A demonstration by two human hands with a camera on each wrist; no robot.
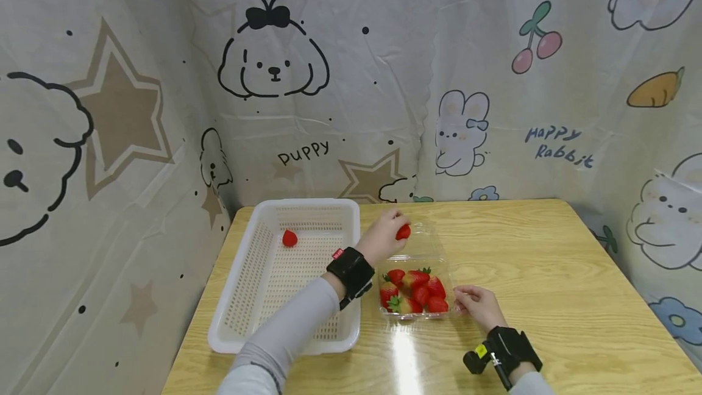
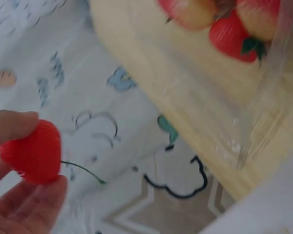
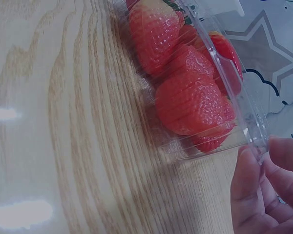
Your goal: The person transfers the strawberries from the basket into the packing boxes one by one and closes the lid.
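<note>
My left hand point(image 1: 384, 236) pinches a red lychee-like fruit point(image 2: 36, 153) between thumb and fingers, its thin green stem hanging free. It is over the raised lid point(image 1: 425, 239) of a clear plastic box point(image 1: 451, 285). Several strawberries point(image 1: 415, 279) and plain red, bumpy fruits point(image 3: 188, 105) fill the box. At the box's right side, my right hand point(image 1: 478, 305) pinches the clear rim at a corner with thumb and forefinger. Another red fruit point(image 1: 289, 238) lies towards the far end of the white basket point(image 1: 216, 337), left of the box.
The basket has perforated walls and takes up the left of the wooden table point(image 1: 548, 261). My left forearm point(image 1: 296, 316) crosses over its right side. A patterned cloth point(image 1: 340, 66) hangs behind the table and along both sides.
</note>
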